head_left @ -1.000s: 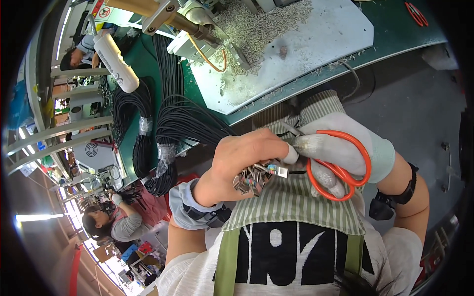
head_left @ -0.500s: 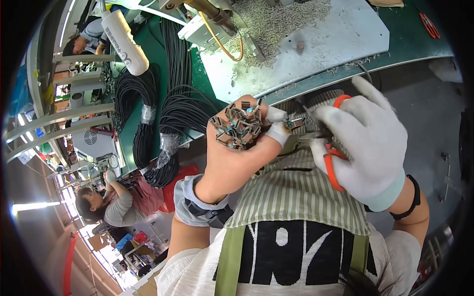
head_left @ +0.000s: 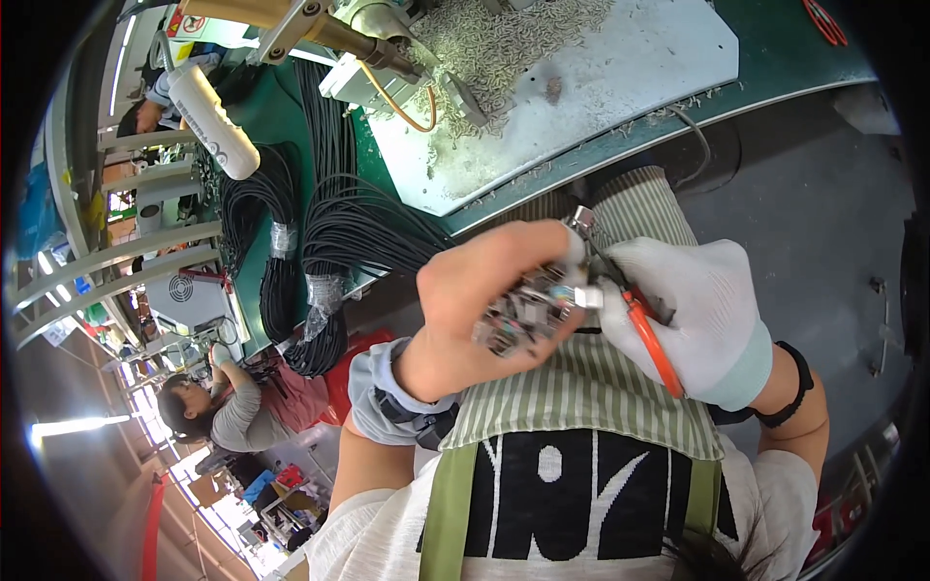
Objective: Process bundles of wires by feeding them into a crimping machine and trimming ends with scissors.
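My left hand (head_left: 465, 300), bare with white coverings on the fingertips, is closed round a bundle of cable ends with small metal connectors (head_left: 523, 320). The bundle is smeared by motion, and coloured wires show among the metal. My right hand (head_left: 697, 310), in a white glove, grips red-handled pliers (head_left: 653, 349). Its fingers hide much of the tool, and the dark jaws point toward the bundle. Both hands nearly meet above my striped apron (head_left: 572, 397). One metal connector (head_left: 582, 218) sticks up at the left fingertips.
Beyond my hands, a white board (head_left: 620, 87) on the green table carries a heap of small metal pieces (head_left: 504, 58). A machine arm (head_left: 358, 39) overhangs it. Coils of black cable (head_left: 325, 232) lie to the left. Another red-handled tool (head_left: 825, 21) rests far right. A co-worker (head_left: 237, 407) sits left.
My left hand has turned over and tilted the bundle toward the right. My right hand has drawn in lower and left, and its spread fingers have closed round the pliers.
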`<state>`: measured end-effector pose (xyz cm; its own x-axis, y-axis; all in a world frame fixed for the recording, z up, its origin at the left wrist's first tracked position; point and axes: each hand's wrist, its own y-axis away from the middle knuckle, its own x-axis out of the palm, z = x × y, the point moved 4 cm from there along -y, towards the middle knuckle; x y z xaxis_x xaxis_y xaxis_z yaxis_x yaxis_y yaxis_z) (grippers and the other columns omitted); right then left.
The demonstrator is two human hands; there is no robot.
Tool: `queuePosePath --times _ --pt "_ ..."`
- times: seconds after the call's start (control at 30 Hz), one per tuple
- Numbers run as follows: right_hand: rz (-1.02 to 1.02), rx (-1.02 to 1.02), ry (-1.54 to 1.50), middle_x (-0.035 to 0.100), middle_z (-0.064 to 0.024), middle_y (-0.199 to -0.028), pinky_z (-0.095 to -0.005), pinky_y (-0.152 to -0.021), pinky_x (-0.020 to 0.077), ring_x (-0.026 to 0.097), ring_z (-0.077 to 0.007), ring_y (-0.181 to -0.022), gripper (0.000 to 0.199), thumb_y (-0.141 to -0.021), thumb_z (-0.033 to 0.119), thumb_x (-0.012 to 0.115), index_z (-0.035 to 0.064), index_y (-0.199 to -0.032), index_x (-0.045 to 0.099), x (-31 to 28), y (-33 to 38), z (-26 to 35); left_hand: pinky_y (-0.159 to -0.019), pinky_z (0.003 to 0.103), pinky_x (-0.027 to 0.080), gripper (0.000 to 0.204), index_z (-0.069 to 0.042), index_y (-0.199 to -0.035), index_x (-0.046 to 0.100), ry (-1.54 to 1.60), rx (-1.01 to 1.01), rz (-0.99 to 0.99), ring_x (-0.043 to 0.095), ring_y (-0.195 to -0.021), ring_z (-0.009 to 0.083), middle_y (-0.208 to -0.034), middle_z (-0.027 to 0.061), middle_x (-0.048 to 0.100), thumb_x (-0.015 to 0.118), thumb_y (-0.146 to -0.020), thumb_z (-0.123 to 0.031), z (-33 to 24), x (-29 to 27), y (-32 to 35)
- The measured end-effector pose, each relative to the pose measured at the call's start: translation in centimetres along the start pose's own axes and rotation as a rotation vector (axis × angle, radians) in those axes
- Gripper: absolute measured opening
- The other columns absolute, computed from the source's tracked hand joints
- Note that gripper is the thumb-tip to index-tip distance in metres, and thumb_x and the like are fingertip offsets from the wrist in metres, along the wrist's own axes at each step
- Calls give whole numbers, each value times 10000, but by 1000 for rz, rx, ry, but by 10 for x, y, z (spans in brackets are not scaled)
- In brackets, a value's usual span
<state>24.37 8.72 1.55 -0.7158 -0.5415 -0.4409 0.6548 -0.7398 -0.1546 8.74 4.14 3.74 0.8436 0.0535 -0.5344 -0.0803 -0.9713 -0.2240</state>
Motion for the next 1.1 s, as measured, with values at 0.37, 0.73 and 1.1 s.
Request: queuePosePath --times 0.37,0.73,1.1 --pt "-299 -216 364 529 -99 -554 -289 -422 403 516 -225 -410 164 -690 56 690 14 -833 621 5 -5 1 -616 191 443 294 -3 -959 579 87 -173 -144 555 -684 53 -811 -1 607 712 -700 40 25 6 7" --pt "260 381 -555 556 -28 -573 -244 -461 431 532 -73 -477 160 -869 136 550 0 -796 592 43 -31 -23 -454 226 328 208 -7 -1006 563 848 -714 -75 429 -501 51 -717 21 560 655 -823 -44 70 -4 8" --pt "93 250 -226 531 -120 -526 -324 -437 432 569 -214 -431 301 -871 229 571 -4 -684 541 42 -131 -61 -509 265 369 165 -58 -964 515 1096 -769 -351 384 -527 75 -677 -17 448 592 -831 0 159 -56 -28"
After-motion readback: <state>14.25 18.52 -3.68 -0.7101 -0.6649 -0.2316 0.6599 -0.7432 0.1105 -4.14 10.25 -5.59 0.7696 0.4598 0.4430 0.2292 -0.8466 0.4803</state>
